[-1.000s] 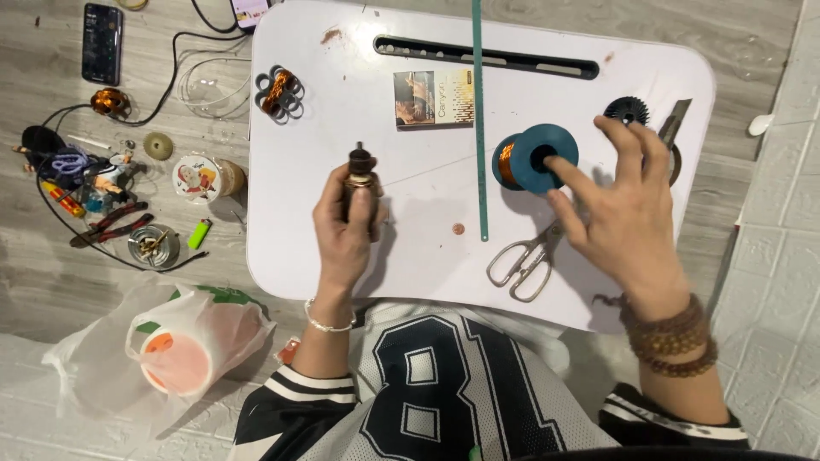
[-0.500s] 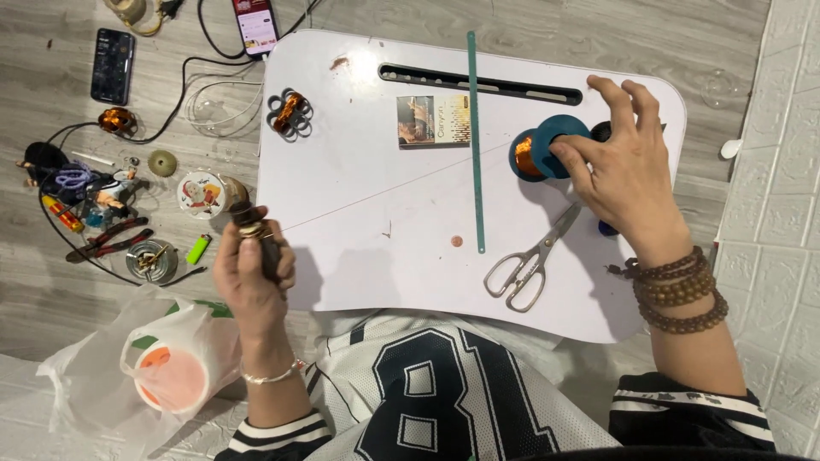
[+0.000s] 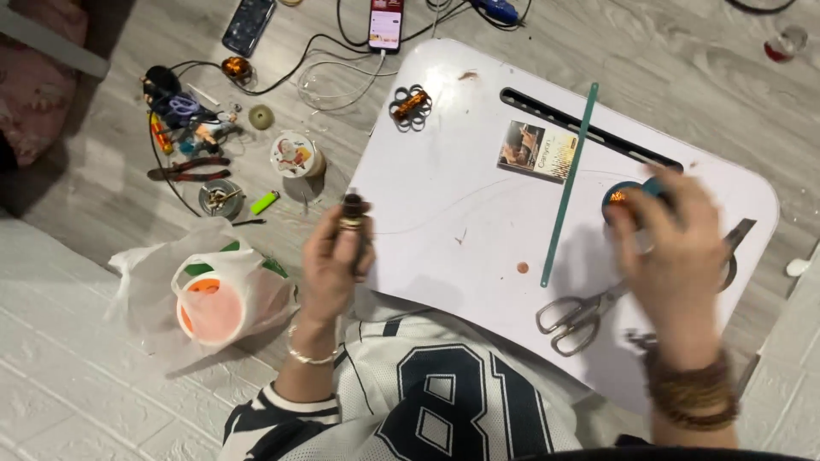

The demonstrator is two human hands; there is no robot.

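My left hand (image 3: 333, 260) holds a small dark cylinder with a brass band (image 3: 352, 213) upright, just off the left edge of the white lap table (image 3: 444, 196). A thin wire runs from it across the table toward a blue spool of copper wire (image 3: 628, 198). My right hand (image 3: 675, 248), blurred, rests over that spool on the table's right side. Scissors (image 3: 589, 312) lie just left of that wrist. A long green ruler (image 3: 568, 183) lies across the table's middle.
On the table: a small picture card (image 3: 536, 149), a copper coil piece (image 3: 410, 104), a long dark slot (image 3: 589, 128). On the floor at left: a white bucket in a plastic bag (image 3: 209, 299), a round tin (image 3: 295, 154), a green lighter (image 3: 265, 202), pliers (image 3: 188, 168), two phones, cables.
My left hand carried the dark cylinder from the table's middle off its left edge. My right hand stayed at the blue spool. The view shifted and tilted.
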